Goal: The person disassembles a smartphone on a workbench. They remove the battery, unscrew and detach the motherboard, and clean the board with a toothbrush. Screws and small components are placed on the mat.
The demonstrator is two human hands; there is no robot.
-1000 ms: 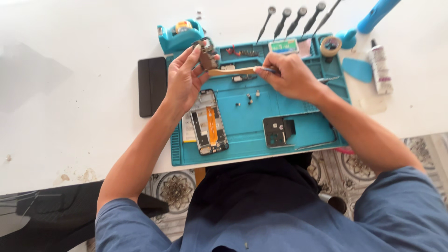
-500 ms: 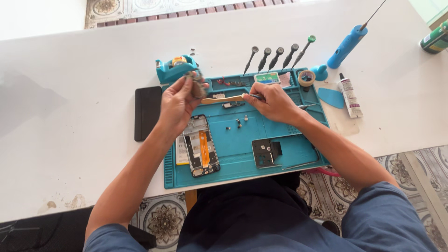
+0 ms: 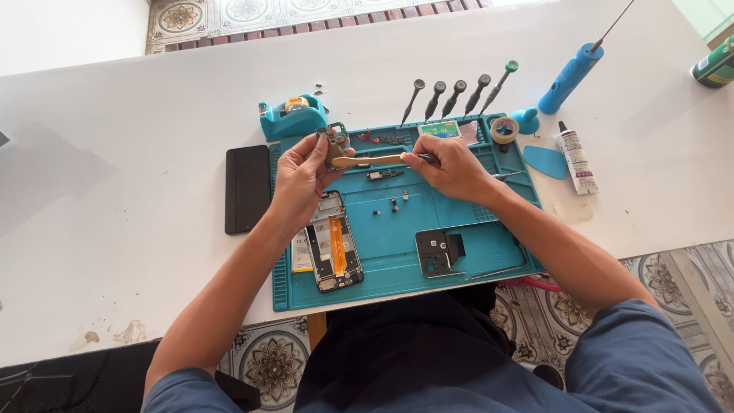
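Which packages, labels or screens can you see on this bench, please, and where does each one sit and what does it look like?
Small box: top edge of the teal mat, flat, green and white.
Glue tube: on the table right of the mat, slim, white with a black cap.
Spray can: far right table edge, green, cut off by the frame.
Dark panel: left of the mat, black rectangle, unlit.

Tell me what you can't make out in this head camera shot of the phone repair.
- Small grey metal part in the left hand: its lower half hidden by the fingers.
- Tip of the thin dark tool in the right hand: covered by the hand.
- Green can: cut off by the right edge.
- Tiny screws on the teal mat: too small.
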